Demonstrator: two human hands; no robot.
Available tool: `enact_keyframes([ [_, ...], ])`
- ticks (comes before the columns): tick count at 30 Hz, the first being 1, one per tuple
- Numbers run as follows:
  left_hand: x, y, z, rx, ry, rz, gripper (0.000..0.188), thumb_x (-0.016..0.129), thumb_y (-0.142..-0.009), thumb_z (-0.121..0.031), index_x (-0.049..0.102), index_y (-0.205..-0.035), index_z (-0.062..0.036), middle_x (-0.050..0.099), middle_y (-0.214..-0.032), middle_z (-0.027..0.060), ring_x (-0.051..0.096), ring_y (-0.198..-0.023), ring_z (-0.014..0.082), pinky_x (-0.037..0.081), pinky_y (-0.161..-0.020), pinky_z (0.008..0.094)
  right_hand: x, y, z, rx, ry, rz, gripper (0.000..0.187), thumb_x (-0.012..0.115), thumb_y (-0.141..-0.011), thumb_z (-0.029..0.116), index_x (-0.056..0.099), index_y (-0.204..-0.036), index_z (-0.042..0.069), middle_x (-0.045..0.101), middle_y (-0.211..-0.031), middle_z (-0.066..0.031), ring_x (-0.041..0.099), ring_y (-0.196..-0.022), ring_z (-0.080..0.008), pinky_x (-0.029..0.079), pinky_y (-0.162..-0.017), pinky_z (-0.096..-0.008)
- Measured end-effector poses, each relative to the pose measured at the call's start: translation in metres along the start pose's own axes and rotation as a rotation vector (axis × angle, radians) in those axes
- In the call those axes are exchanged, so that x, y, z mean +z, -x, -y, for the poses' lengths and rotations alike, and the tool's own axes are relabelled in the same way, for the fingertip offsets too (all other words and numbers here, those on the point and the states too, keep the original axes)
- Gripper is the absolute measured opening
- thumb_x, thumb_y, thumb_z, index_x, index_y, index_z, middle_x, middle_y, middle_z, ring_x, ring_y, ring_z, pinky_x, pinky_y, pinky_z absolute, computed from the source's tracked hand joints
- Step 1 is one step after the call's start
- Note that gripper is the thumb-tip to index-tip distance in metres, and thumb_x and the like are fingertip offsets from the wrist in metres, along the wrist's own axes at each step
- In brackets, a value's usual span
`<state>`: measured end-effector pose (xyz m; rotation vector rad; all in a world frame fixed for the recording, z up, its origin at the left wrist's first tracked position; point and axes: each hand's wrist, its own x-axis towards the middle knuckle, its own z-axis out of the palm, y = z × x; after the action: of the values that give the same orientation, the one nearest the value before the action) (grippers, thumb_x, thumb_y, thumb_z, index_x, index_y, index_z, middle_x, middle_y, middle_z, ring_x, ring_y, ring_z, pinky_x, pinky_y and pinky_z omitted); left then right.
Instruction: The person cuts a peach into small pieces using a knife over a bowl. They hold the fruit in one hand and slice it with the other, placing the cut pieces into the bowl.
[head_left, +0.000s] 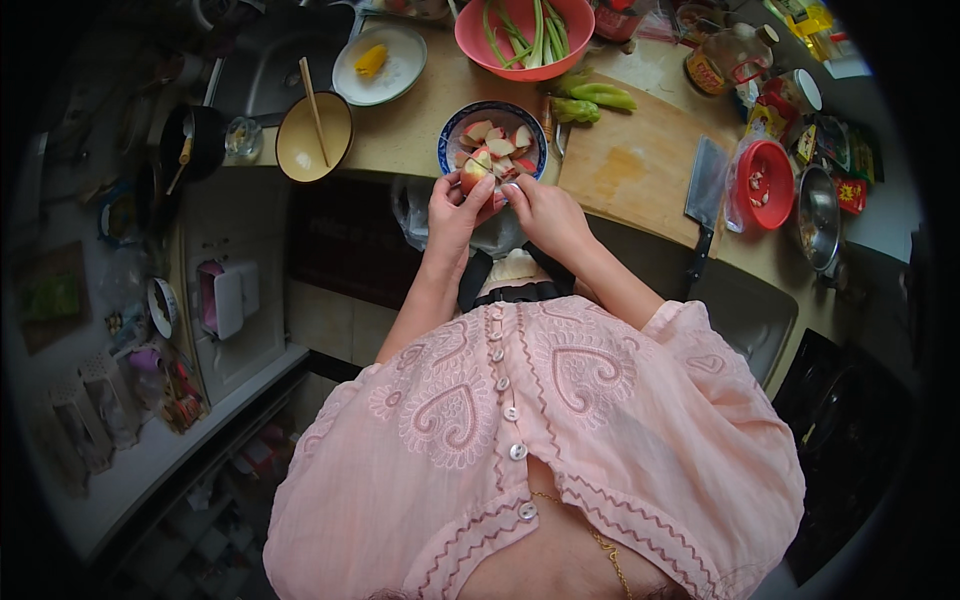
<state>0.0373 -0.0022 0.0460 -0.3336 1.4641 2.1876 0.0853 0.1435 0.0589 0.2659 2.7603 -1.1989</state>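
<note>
A red-skinned apple (475,175) with pale cut flesh on its upper side is in my left hand (455,208), the fingers wrapped round it. My right hand (548,212) is closed close beside the apple, thumb toward it. What it grips is hidden, though a thin dark line crosses the cut flesh. Just beyond both hands, a blue-and-white bowl (443,140) holds several apple chunks (500,145) with red skin on. The apple is over the bowl's near rim.
Right of the bowl lies a wooden cutting board (625,170) with green peppers (600,97) and a cleaver (706,180). A pink basin (525,72), a white plate (400,75), a yellow bowl (300,150) with chopsticks, and a red bowl (768,215) stand around. Jars crowd the right.
</note>
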Motion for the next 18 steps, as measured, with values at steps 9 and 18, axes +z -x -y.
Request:
enact_keyframes([
  [9,-0.016,-0.005,0.003,-0.023,-0.002,0.008,0.053,0.073,-0.080,-0.012,0.040,-0.118,0.0038,0.058,-0.103,0.0128,0.064,-0.080,0.0161,0.057,-0.072,0.0277,0.014,0.002,0.003,0.028,-0.001,0.001,0.032,0.046,-0.094,0.035,0.055,-0.089,0.004,0.062,-0.074,-0.0214,0.060,-0.074,-0.0413,0.046,-0.063,-0.0502],
  [18,-0.003,-0.002,0.001,0.044,0.040,-0.081,0.054,0.073,-0.080,-0.012,0.039,-0.118,0.0038,0.058,-0.104,0.0135,0.065,-0.081,0.0175,0.058,-0.072,0.0279,-0.007,-0.011,0.004,-0.045,0.040,0.070,0.032,0.046,-0.094,0.034,0.055,-0.089,0.004,0.062,-0.075,-0.0221,0.060,-0.075,-0.0414,0.046,-0.064,-0.0503],
])
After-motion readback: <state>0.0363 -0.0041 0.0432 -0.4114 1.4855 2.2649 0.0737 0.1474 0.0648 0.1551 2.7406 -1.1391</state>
